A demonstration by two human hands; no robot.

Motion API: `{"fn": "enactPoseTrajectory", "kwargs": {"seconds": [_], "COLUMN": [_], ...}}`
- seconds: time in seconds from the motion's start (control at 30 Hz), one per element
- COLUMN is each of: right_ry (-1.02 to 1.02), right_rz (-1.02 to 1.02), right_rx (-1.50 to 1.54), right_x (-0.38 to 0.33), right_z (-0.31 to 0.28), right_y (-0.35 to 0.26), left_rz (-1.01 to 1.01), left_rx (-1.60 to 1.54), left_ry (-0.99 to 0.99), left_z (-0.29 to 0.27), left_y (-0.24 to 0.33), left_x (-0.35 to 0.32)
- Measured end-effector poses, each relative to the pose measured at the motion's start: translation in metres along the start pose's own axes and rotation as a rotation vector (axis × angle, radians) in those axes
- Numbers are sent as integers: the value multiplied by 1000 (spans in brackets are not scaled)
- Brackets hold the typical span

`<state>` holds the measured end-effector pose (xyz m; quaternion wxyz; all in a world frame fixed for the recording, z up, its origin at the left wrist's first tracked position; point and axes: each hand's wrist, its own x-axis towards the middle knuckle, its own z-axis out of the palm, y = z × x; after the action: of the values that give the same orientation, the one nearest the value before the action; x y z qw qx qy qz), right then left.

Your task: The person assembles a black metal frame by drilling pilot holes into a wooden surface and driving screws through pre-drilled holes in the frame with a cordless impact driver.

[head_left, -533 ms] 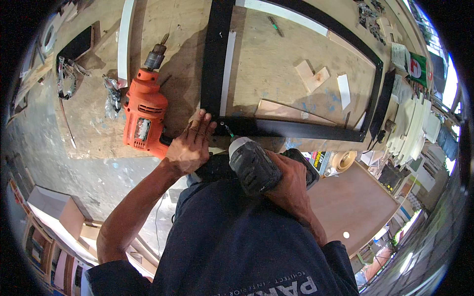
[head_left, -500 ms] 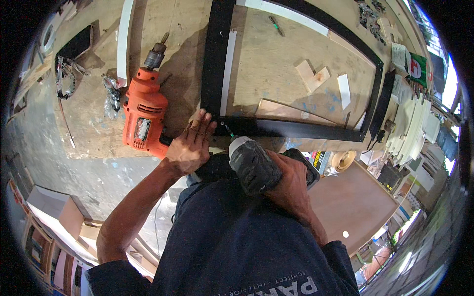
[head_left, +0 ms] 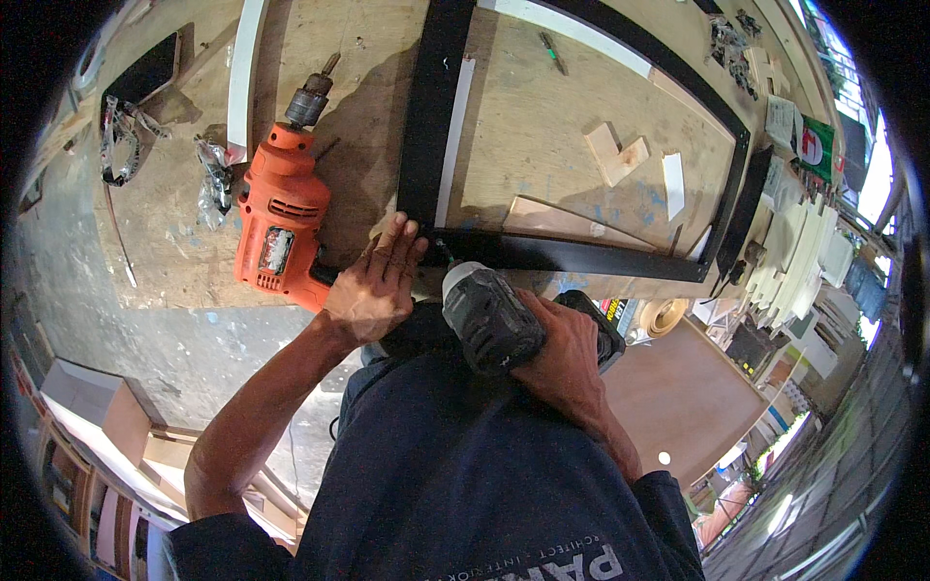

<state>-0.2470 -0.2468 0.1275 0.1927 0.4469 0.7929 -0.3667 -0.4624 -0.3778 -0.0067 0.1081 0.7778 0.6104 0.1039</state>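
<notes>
A black rectangular frame [head_left: 572, 254] lies on the wooden workbench [head_left: 373, 58]. My left hand [head_left: 373, 290] presses flat on its near-left corner, fingers stretched forward and close together. In my right hand [head_left: 565, 353] is a black and grey cordless driver [head_left: 492, 320], gripped by its handle. Its bit points at the near bar, just right of my left fingertips; whether a screw sits under the tip is too small to tell. An orange corded drill [head_left: 286, 198] lies left of my left hand, chuck facing away.
Inside the frame lie wood offcuts [head_left: 615, 155], a white piece [head_left: 672, 184] and a green-marked bit [head_left: 553, 53]. Plastic-wrapped bits [head_left: 215, 174], a phone [head_left: 143, 68] and a white strip [head_left: 245, 77] are at left. A tape roll [head_left: 665, 318] sits right of the driver.
The view has shifted slightly, so the bench things appear a little displaced. The driver sits slightly lower and more to the left by the frame; my left hand stays on the corner.
</notes>
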Motion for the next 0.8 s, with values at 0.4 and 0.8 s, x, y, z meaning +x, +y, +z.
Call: {"fn": "enactPoseTrajectory", "kwargs": {"seconds": [0.4, 0.8], "right_ry": [-96, -180], "right_rz": [66, 111], "right_rx": [-70, -146], "right_x": [8, 12], "right_z": [-11, -18], "right_y": [-17, -40], "left_rz": [-1, -43], "left_rx": [0, -122], "left_ry": [4, 48], "left_z": [-2, -2], "left_y": [-1, 0], "left_x": [0, 2]}}
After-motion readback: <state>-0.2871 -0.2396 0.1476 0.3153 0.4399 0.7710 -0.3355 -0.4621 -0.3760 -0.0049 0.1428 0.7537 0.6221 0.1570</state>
